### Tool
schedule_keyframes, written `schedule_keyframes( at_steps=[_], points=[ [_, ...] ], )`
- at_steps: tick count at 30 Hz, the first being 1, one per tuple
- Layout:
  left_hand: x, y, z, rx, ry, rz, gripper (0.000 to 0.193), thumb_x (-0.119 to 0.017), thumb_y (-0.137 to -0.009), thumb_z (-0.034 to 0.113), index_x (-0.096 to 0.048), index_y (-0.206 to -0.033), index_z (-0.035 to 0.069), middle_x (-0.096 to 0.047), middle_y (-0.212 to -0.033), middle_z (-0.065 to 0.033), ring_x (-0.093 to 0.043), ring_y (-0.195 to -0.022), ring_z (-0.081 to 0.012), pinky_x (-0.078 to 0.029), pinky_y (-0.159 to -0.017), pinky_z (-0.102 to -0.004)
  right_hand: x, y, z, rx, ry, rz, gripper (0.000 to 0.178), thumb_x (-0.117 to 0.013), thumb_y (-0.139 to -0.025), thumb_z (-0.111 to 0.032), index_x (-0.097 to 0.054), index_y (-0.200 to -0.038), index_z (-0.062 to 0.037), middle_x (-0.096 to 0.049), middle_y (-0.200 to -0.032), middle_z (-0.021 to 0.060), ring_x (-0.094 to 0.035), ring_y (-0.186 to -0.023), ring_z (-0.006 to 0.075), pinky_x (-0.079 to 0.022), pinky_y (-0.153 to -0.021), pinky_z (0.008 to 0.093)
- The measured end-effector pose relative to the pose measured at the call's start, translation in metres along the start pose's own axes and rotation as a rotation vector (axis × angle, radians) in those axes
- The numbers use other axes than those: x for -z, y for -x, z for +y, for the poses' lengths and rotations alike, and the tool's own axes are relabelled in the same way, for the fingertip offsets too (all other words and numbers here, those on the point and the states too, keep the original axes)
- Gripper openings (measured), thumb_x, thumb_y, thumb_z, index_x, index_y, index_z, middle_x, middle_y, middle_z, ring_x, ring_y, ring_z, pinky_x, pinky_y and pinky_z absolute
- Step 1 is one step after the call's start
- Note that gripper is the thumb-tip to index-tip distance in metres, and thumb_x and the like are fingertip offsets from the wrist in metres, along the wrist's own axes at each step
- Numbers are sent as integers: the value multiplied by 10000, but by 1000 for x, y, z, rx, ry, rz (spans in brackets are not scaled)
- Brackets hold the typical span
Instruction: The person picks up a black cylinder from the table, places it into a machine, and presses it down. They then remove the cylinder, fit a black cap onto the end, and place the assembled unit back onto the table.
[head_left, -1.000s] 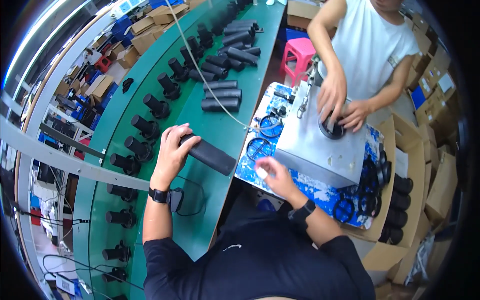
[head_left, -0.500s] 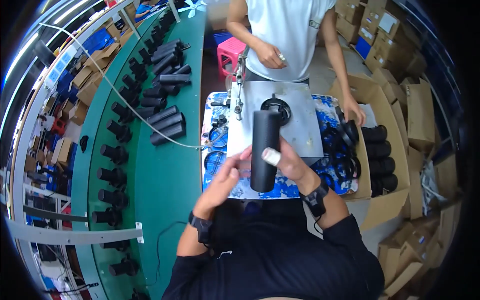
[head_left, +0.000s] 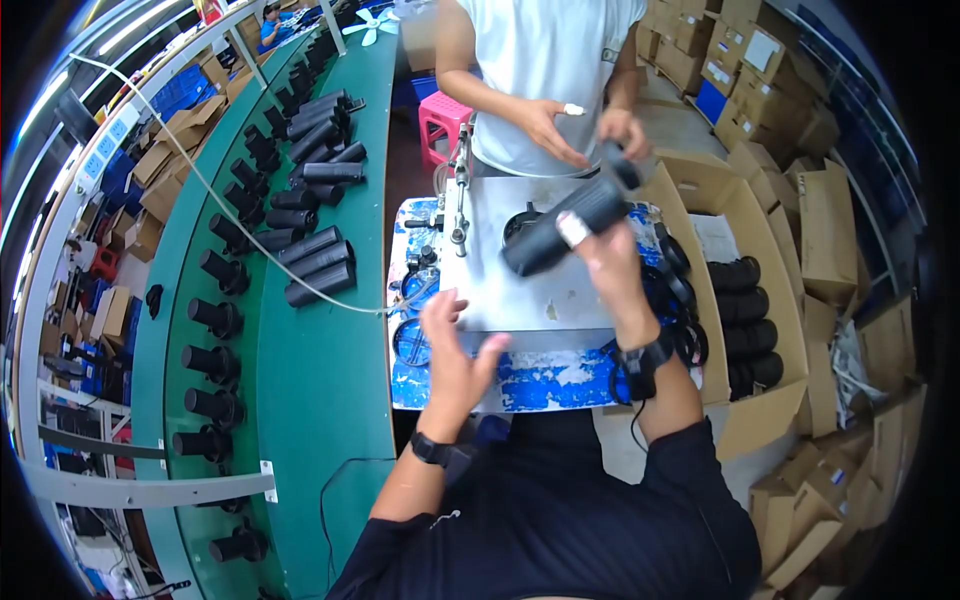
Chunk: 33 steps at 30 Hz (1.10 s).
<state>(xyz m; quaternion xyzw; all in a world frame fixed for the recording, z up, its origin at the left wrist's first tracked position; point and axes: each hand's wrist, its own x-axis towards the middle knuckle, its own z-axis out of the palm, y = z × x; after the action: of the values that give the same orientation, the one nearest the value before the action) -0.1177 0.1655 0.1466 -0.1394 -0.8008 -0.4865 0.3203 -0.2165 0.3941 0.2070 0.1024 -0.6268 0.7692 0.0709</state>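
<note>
A black cylindrical tube lies at a slant over the metal-topped box, its far end raised toward the right. My right hand grips it, with a white wrap on the thumb. My left hand is empty above the near edge of the box, thumb and fingers apart. Partly hidden behind the tube is a round black fixture on the metal top. Across from me, a co-worker's hand holds a blurred, dark round part close to the tube's far end.
Left of me, a green bench carries several black tubes and a row of flanged black parts. A metal cylinder with a hose stands at the box's left. To the right, a cardboard box holds black rounded parts.
My right hand has carried the tube forward and right, tipping it from upright to slanted. My left hand has come away from it. The co-worker's hands have come together near the tube's end.
</note>
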Motion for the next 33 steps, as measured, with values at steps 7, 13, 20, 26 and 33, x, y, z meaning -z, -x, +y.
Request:
schedule_keyframes(
  at_steps=[7,13,20,26,33],
  points=[
    [45,17,-41,253,110,-11,459,-700,-1016,24,-527,-1441,-3,-548,-1399,-122,-646,-1114,-182,-569,-945,-321,30,-49,29,229,461,81,487,-898,-894,-207,-632,-1238,12,-735,-1056,54,-705,-967,158,-568,-882,318],
    [60,27,-56,351,104,13,431,-684,-1029,14,-544,-1436,1,-576,-1365,-104,-651,-1091,-159,-567,-925,-301,-4,-45,2,120,1038,119,702,-968,-755,-382,-617,-1242,-18,-754,-1070,163,-753,-1002,328,-584,-911,415],
    [53,25,-67,345,124,-1,402,-680,-1035,18,-563,-1420,-3,-582,-1343,-90,-645,-1085,-148,-562,-903,-286,-8,-61,25,75,1086,14,786,-963,-712,-441,-617,-1285,-28,-755,-1121,195,-748,-1048,404,-577,-950,458],
    [48,-6,-81,226,78,-67,314,-676,-1019,8,-625,-1329,16,-590,-1307,-92,-642,-1072,-152,-560,-876,-287,31,-84,23,109,853,-366,823,-977,-713,-406,-616,-1346,-23,-758,-1192,157,-736,-1096,351,-562,-993,438],
    [36,-89,-128,56,-90,-161,276,-679,-993,17,-655,-1268,27,-617,-1255,-130,-651,-1062,-234,-551,-892,-330,29,-57,30,99,734,-248,760,-974,-746,-338,-626,-1341,-16,-747,-1199,147,-720,-1117,283,-557,-1000,405]
  ],
)
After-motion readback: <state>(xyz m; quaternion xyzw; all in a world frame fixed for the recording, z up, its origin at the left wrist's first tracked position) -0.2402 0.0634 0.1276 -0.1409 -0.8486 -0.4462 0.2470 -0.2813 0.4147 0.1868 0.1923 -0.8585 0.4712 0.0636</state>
